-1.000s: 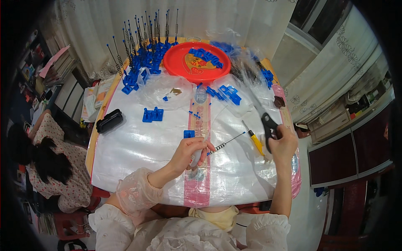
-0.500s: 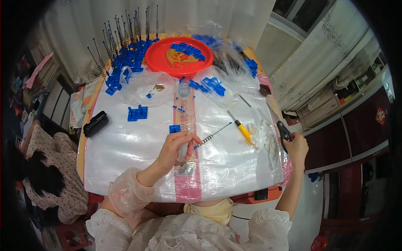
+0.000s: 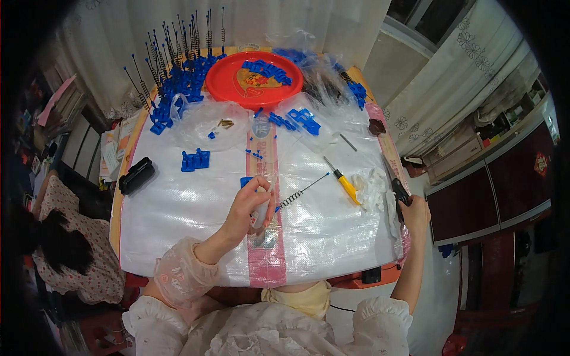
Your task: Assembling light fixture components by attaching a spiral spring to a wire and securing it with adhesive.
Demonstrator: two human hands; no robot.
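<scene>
My left hand (image 3: pixel 246 207) is closed around a small whitish bottle (image 3: pixel 259 215), partly hidden by the fingers. Just right of its fingertips is a dark coil spring on a thin rod (image 3: pixel 292 198), with blue ends; I cannot tell whether the fingers touch it. A blue plastic piece (image 3: pixel 244 181) lies just beyond that hand, partly covered by it. At the table's right edge my right hand (image 3: pixel 417 212) has its fingers closed on the black handle of what look like scissors (image 3: pixel 401 191). Crumpled white tissue (image 3: pixel 373 188) lies beside them.
A yellow-handled tool (image 3: pixel 345 188) and a metal rod (image 3: pixel 348 142) lie right of centre. Farther back are a red tray (image 3: pixel 217 89) with blue parts, plastic bags (image 3: pixel 202 121) and upright spring assemblies (image 3: pixel 178 77). A black case (image 3: pixel 136 174) is at left, where a person (image 3: pixel 77 237) sits.
My right hand has shifted slightly nearer and to the left, with the black handle turning in its grip. The left hand's fingers have moved slightly around the bottle; the spring barely moved.
</scene>
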